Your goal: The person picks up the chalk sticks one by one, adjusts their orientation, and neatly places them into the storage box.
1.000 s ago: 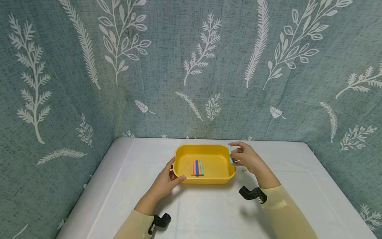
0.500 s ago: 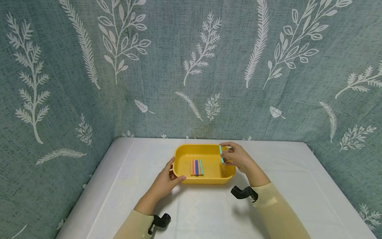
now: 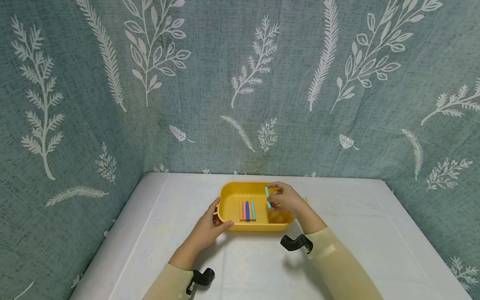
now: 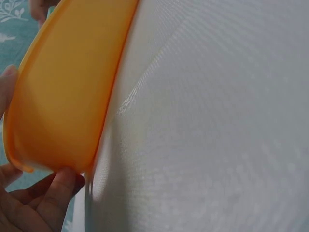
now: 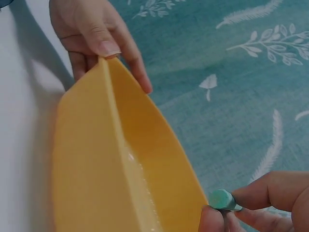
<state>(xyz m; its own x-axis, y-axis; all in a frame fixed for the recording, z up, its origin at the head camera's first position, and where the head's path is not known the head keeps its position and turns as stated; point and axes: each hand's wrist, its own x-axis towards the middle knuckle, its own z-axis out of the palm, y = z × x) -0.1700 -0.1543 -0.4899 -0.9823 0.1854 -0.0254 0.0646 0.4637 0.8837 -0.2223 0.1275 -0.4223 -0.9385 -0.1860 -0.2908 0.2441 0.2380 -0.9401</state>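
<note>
A yellow plastic tray stands on the white table. My left hand grips its left end, thumb over the near rim and fingers round the outer wall. Inside lies a row of several chalk sticks, orange, pink, blue and green, side by side. Above the tray's right half my right hand pinches a mint-green chalk stick between thumb and fingers, right of the row. In the right wrist view the end of this green chalk stick shows between the fingertips, by the tray rim.
Just beyond the tray's right end, partly behind the right hand, orange and green chalk lies on the white tablecloth. A patterned green-grey curtain rises behind the table and along its sides.
My right hand has carried the green chalk stick leftward from the tray's right rim to over its inside. The left hand and the tray stay in place.
</note>
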